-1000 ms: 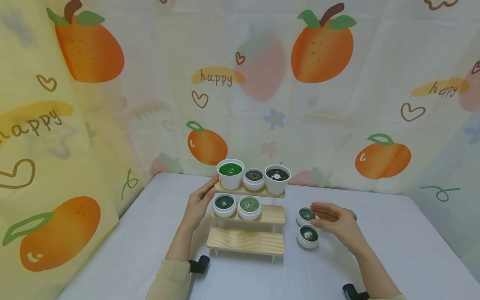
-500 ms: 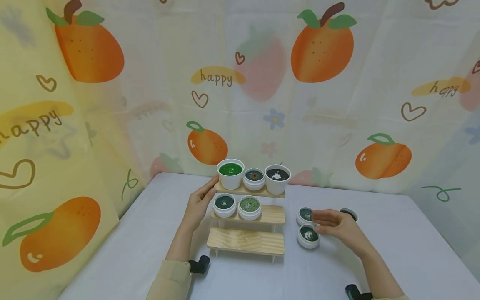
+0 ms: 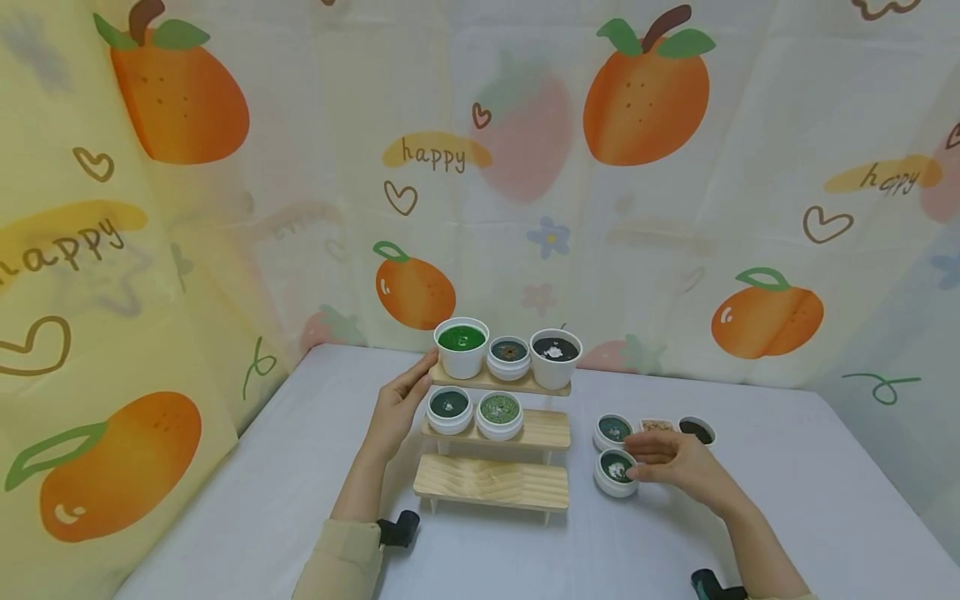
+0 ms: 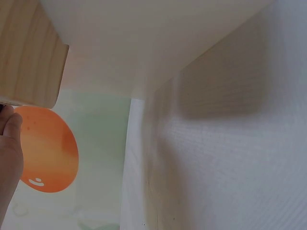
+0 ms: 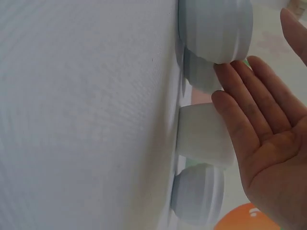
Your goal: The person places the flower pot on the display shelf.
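A three-step wooden stand [image 3: 491, 483] sits on the table. My left hand [image 3: 390, 412] grips the left end of its top board, fingers behind and thumb in front; the left wrist view shows the board's end [image 4: 33, 57] beside the fingers [image 4: 9, 127]. My right hand [image 3: 678, 462] hovers by a small white cup with a dark green, white-flecked filling [image 3: 617, 473]. Its fingers are nearly straight and the thumb stands apart. In the right wrist view the fingertips [image 5: 223, 72] are close to a white cup [image 5: 216, 28]; whether they touch is unclear.
The top step bears a green-filled cup [image 3: 461, 350], a low cup [image 3: 508, 358] and a dark-filled cup [image 3: 555, 360]. Two low cups, dark green [image 3: 450, 411] and speckled green [image 3: 499, 415], occupy the middle step. Behind my right hand stand a teal-filled cup [image 3: 612, 432], a tan-speckled container [image 3: 656, 425] and a dark-filled cup [image 3: 697, 431].
My right hand has come down and slightly toward me, uncovering the tan-speckled container and the dark-filled cup behind it. My left hand stays on the stand.
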`<state>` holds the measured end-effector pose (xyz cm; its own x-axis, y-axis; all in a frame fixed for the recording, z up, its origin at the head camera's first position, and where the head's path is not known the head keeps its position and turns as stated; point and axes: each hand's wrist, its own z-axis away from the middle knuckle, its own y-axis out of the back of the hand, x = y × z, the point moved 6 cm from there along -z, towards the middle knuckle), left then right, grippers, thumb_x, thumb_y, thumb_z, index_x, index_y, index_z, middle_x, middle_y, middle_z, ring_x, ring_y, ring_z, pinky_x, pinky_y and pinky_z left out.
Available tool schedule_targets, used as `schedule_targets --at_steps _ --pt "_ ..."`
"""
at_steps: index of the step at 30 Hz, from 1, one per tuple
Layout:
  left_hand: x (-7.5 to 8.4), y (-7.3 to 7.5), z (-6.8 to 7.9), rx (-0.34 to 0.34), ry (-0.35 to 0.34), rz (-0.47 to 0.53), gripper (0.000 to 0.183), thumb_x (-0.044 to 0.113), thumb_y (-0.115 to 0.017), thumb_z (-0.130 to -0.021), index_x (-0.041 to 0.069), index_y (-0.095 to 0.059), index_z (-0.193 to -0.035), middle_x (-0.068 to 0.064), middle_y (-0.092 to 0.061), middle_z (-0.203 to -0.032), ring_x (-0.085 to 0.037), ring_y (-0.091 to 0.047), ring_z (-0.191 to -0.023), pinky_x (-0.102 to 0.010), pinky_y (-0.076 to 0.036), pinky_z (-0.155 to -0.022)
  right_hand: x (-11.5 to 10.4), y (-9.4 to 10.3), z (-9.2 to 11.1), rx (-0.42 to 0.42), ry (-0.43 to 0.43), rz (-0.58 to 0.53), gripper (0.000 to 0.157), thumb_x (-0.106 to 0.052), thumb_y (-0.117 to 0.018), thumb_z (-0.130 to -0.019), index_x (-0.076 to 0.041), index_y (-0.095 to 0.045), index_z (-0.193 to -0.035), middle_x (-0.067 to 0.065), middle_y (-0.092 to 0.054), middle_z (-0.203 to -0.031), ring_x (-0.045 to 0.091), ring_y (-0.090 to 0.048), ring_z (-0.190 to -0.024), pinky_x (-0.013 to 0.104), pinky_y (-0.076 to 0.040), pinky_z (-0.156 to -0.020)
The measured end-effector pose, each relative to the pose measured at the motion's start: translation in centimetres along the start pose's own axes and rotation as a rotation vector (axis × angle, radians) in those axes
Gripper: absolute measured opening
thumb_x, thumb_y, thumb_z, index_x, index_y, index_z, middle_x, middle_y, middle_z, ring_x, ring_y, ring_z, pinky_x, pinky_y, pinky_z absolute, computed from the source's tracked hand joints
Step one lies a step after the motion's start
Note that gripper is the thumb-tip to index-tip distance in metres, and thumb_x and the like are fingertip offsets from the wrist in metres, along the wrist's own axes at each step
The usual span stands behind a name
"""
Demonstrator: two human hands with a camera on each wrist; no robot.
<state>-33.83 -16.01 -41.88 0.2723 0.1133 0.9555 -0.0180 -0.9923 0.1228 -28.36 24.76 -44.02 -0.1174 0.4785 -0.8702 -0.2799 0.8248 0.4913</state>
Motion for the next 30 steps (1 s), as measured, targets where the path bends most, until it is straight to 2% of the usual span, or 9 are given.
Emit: schedule_targets --at_steps 3,9,16,23,30 --pt "0.1 0.0 0.0 0.001 -0.004 0.003 0.043 0.025 -0.054 -0.102 0.018 -0.052 -0.144 0.007 -0.048 -0.153 -0.011 -0.037 -0.148 -0.031 -0.032 -0.123 0.2 0.0 -0.1 -0.003 0.006 0.016 0.054 -0.024 -0.081 -0.081 0.002 -0.063 -0.126 0.023 -0.067 -0.126 0.023 -0.070 -0.110 0.017 -0.059 -0.084" --pt "0.2 -0.1 0.1 0.004 -0.008 -0.006 0.043 0.025 -0.054 -0.102 0.016 -0.052 -0.144 0.006 -0.047 -0.154 -0.011 -0.037 -0.148 -0.031 -0.032 -0.123 0.3 -0.2 -0.1 -0.028 0.045 0.026 0.054 -0.023 -0.081 -0.081 0.002 -0.063 -0.125 0.023 -0.068 -0.123 0.017 -0.071 -0.106 0.016 -0.058 -0.083" --pt "0.3 0.0 0.1 0.005 -0.011 -0.009 0.043 0.025 -0.054 -0.102 0.017 -0.052 -0.144 0.006 -0.047 -0.153 -0.011 -0.036 -0.148 -0.032 -0.032 -0.123 0.6 -0.6 -0.4 -0.076 0.062 0.036 0.057 -0.021 -0.082 -0.080 0.004 -0.062 -0.127 0.025 -0.067 -0.125 0.024 -0.071 -0.107 0.016 -0.057 -0.082" --pt "0.3 0.0 0.0 0.011 -0.003 -0.012 0.043 0.025 -0.054 -0.102 0.017 -0.051 -0.145 0.005 -0.047 -0.154 -0.012 -0.037 -0.148 -0.033 -0.031 -0.123 0.9 -0.8 -0.8 -0.103 0.070 0.071 0.061 -0.020 -0.085 -0.076 0.004 -0.061 -0.127 0.026 -0.066 -0.125 0.014 -0.069 -0.105 0.014 -0.056 -0.083" --pt "0.3 0.0 0.1 0.005 0.002 -0.015 0.043 0.026 -0.054 -0.102 0.019 -0.052 -0.145 0.007 -0.048 -0.153 -0.011 -0.037 -0.148 -0.034 -0.031 -0.124 1.1 -1.1 -1.0 -0.108 0.078 0.086 0.064 -0.022 -0.086 -0.074 0.004 -0.061 -0.126 0.024 -0.066 -0.123 0.011 -0.069 -0.104 0.014 -0.056 -0.084"
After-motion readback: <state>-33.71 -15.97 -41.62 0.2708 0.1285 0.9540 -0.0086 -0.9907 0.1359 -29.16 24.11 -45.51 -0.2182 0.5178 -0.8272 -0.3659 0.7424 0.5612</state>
